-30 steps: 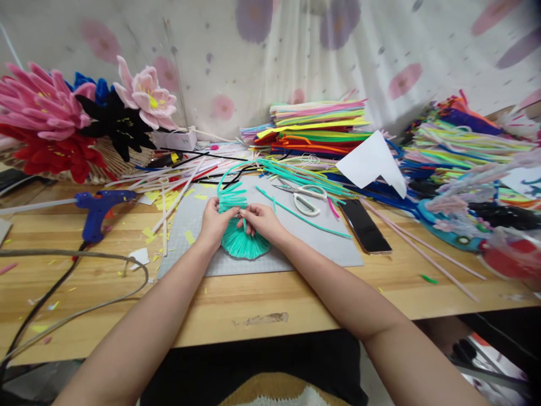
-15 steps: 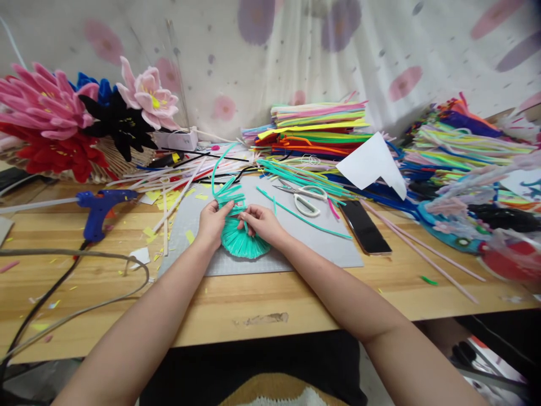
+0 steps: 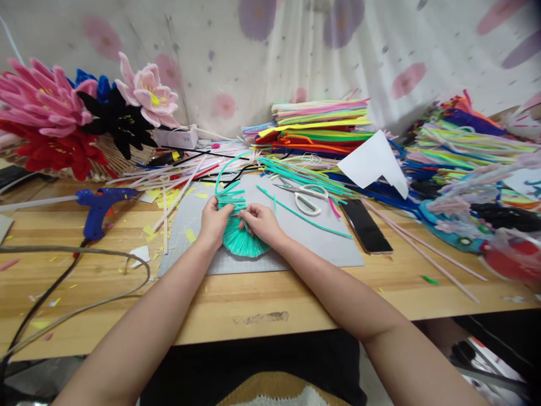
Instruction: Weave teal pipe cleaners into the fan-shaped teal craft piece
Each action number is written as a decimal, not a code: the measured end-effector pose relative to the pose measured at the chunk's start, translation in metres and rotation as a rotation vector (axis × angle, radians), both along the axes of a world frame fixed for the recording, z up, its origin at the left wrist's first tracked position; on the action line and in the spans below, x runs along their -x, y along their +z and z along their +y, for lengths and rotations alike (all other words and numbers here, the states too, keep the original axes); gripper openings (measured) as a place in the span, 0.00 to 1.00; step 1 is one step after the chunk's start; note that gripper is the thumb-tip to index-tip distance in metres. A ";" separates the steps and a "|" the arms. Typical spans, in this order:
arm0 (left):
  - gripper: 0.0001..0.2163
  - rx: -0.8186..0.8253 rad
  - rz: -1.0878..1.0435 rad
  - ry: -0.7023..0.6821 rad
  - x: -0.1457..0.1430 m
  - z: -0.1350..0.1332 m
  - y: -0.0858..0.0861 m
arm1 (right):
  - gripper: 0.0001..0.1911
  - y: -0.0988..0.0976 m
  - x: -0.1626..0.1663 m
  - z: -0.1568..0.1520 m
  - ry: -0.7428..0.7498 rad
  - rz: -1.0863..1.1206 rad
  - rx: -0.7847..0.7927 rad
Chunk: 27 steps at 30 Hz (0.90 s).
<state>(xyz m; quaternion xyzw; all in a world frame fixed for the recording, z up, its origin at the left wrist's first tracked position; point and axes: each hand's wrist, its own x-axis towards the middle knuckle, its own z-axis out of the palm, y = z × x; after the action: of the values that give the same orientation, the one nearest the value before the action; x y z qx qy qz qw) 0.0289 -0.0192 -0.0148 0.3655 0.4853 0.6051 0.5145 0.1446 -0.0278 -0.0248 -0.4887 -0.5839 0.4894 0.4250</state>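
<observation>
Soft, even light covered the pale wooden tabletop (image 3: 304, 299); dimness lay beneath it, and its right end looked blurred.

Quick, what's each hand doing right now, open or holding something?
Left hand: closed, holding the upper part of the turquoise piece.
Right hand: closed, pinching that piece near its narrow middle; exact strand unclear.

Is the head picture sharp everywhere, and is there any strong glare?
Head view: light looks soft, and the phone shows no strong glare; head view, middle: the teal fan-shaped piece has a clear outline, but its strands look soft; head view, right edge: the red item looks smeared, and the upper corner darkens.
</observation>
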 end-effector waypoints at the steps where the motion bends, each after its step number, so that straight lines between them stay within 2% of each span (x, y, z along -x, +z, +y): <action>1: 0.10 0.006 -0.010 -0.020 0.000 0.000 0.000 | 0.11 0.000 0.000 0.001 0.017 0.027 0.015; 8: 0.12 0.067 -0.050 -0.184 0.005 -0.001 0.001 | 0.11 0.002 -0.002 0.002 -0.004 0.111 0.080; 15: 0.12 0.093 -0.142 -0.132 0.006 0.001 0.004 | 0.08 0.000 -0.002 0.001 -0.008 0.069 0.054; 27: 0.06 0.181 -0.210 -0.175 0.009 0.006 0.009 | 0.12 0.001 0.000 -0.001 -0.001 0.133 -0.036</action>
<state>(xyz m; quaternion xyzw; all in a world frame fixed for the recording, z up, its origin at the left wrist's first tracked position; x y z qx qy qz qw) 0.0201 -0.0136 -0.0058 0.2935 0.4475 0.5467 0.6440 0.1451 -0.0284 -0.0240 -0.4477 -0.5628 0.5099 0.4720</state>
